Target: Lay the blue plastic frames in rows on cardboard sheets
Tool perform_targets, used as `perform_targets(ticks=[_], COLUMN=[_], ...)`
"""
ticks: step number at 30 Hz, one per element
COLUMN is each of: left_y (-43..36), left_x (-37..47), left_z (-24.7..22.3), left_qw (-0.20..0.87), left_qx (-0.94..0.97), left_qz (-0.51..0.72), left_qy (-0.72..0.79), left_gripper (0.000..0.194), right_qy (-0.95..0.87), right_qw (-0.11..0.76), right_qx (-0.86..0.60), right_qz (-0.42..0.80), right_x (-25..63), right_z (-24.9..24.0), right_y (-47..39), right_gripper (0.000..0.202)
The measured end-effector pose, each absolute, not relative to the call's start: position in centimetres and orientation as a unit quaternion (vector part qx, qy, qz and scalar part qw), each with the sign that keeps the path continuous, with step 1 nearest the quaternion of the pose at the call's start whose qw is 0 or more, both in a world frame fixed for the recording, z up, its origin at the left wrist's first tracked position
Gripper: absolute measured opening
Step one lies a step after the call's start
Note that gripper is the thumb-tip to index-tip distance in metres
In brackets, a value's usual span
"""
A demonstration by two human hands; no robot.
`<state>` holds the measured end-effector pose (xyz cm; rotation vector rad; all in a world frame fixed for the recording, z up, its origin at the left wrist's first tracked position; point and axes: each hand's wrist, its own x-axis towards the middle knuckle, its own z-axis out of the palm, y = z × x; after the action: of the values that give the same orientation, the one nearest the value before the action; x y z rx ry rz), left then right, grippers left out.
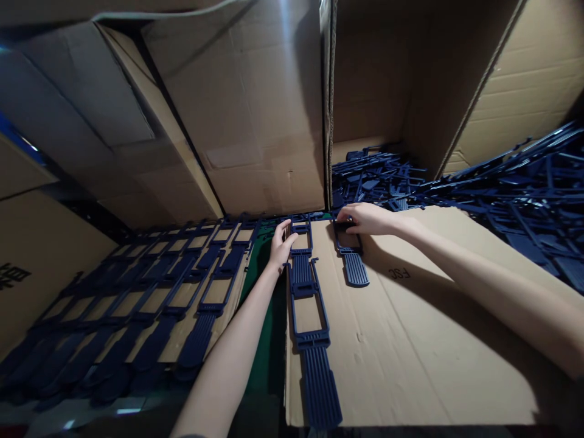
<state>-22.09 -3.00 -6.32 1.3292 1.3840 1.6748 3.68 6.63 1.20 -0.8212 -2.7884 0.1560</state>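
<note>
My right hand (365, 218) is closed on the top of a dark blue plastic frame (347, 238), whose ribbed paddle (356, 269) lies toward me on the cardboard sheet (387, 340). My left hand (281, 244) is at the left bar of another frame (302, 250), its thumb over the bar and its fingers along the outer side; they look loosely closed round it. Below that piece, a similar frame (323, 310) with a long ribbed paddle (322, 386) lies lengthwise at the sheet's left edge, touching the piece above.
On the left, rows of the same dark blue frames (155, 301) cover another cardboard sheet. A green strip (260, 267) runs between the sheets. Tall cardboard boxes (255, 121) stand behind. Tangled blue parts (374, 176) fill an open box, and more parts (529, 201) heap at right.
</note>
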Motion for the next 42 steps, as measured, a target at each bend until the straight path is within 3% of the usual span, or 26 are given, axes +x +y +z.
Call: perform_targets(ticks=[10, 28, 34, 42], left_y=[-3.1, -3.3, -3.2, -3.5], left_x=[-22.0, -21.8, -21.9, -21.6], left_z=[-6.3, -5.8, -5.9, -5.4], left_qw=[0.288, 0.283, 0.269, 0.260], left_qx=[0.503, 0.528, 0.533, 0.547], left_qz=[0.629, 0.619, 0.622, 0.614], left_qy=[0.518, 0.508, 0.506, 0.507], left_gripper=[0.043, 0.039, 0.038, 0.030], right_qy=[-0.949, -0.927, -0.972, -0.982], right_qw=[0.191, 0.309, 0.200, 0.158], right_qx=[-0.250, -0.209, -0.064, -0.068], right_qz=[0.000, 0.034, 0.107, 0.079], right_x=[2.0, 0.3, -0.4, -0.7], right_z=[-0.1, 0.2, 2.7, 2.3], right_y=[5.1, 1.8, -1.3, -2.2], right_gripper=[0.024, 0.020, 0.015, 0.008])
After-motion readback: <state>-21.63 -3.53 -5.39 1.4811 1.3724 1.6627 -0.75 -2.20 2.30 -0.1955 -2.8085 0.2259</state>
